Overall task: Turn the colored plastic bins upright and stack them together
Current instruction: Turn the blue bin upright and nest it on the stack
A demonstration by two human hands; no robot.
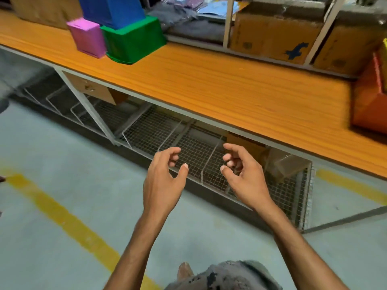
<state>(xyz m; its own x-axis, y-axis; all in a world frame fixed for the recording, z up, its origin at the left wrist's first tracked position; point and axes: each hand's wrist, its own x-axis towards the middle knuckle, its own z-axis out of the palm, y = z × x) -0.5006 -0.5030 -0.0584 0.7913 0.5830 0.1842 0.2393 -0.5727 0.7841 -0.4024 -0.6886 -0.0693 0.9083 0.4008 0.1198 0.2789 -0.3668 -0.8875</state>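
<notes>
Both hands hang in front of the person, below the near edge of the surface (219,86), and hold nothing. The left hand (163,185) and the right hand (245,178) face each other with loosely curled fingers, and a gap lies between them.

The surface is a long orange wood-grain top on a pale metal frame, running past above both hands. Beyond the hands, under the top, a row of wire mesh baskets (188,139) stands. A small drawer (90,87) sits up and to the left of the left hand. The grey floor (52,206) carries a yellow line (69,222) to the left of the left arm.

Far up and left of the left hand, well apart from it, three bins stand on the surface. The green bin (132,39) is rim-down, the blue bin (113,9) rests on top of it, and the pink bin (87,37) stands just beside it. An orange bin (368,101) is at the picture's edge, up and right of the right hand; its pose is unclear. Cardboard boxes (272,36) fill a shelf behind the surface, and grey cloth (188,24) lies left of them.
</notes>
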